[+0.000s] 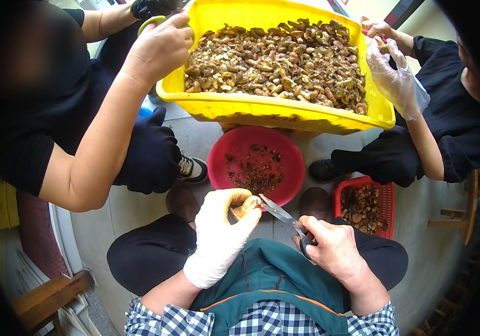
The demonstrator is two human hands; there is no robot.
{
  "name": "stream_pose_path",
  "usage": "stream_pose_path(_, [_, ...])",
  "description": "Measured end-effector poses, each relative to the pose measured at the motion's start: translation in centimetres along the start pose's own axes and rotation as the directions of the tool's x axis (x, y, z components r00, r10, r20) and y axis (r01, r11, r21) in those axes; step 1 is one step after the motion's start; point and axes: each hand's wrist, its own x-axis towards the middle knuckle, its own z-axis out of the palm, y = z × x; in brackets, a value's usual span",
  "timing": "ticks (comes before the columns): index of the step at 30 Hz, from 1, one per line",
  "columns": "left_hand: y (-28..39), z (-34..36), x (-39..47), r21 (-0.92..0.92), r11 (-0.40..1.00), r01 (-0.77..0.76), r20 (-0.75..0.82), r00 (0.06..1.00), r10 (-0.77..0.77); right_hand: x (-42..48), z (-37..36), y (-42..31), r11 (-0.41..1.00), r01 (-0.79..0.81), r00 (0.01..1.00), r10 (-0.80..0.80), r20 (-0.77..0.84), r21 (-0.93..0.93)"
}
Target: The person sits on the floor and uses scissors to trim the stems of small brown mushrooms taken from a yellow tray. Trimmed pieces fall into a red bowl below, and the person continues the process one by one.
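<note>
My left hand (pixel 224 233), in a white glove with stained fingers, pinches a brown mushroom (pixel 246 206) between thumb and fingers. My right hand (pixel 332 245) is bare and holds scissors (pixel 281 213) by their dark handles. The blades point up and left, and their tips are at the mushroom's right end. Just beyond both hands, a round red basin (pixel 219 168) on the floor holds dark trimmings and small bits. Above it in view stands a large yellow tub (pixel 265 107) heaped with mushrooms (pixel 273 63).
A red plastic basket (pixel 387 212) of mushrooms stands on the floor at right. Co-workers sit at both sides; one's bare hand (pixel 160 46) holds green-handled scissors over the tub's left rim, another's gloved hand (pixel 395 77) is at its right. A wooden stool (pixel 51 298) is at lower left.
</note>
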Motion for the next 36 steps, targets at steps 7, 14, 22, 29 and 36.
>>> stream_pose_path(7, [-0.1, 0.0, -0.2, 0.054, 0.998, -0.033, 0.007, 0.999, 0.032, -0.4, 0.9, 1.3, 0.998, -0.001, 1.000, 0.002, 0.016, -0.062])
stream_pose_path(14, [0.2, -0.4, 0.2, -0.226, 0.941, 0.251, 0.134, 0.965, -0.225, 0.0, 0.7, 0.4, 0.999, 0.036, 0.999, -0.037, -0.024, -0.010])
stream_pose_path(22, [1.1, -1.1, 1.0, -0.562, 0.629, 0.537, 0.361, 0.844, -0.397, 0.1, 0.0, 0.0, 0.995, -0.080, 0.995, 0.077, 0.056, 0.055])
stream_pose_path(29, [0.8, -1.1, 1.0, -0.558, 0.613, 0.559, 0.412, 0.828, -0.380, -0.4, 0.7, 1.2, 0.999, -0.013, 0.997, 0.010, 0.074, 0.038])
stream_pose_path(36, [-1.6, -0.6, 1.4, -0.724, 0.311, 0.616, 0.608, 0.782, -0.133, 0.0, 0.5, 0.5, 0.994, -0.077, 0.997, 0.079, -0.022, 0.075])
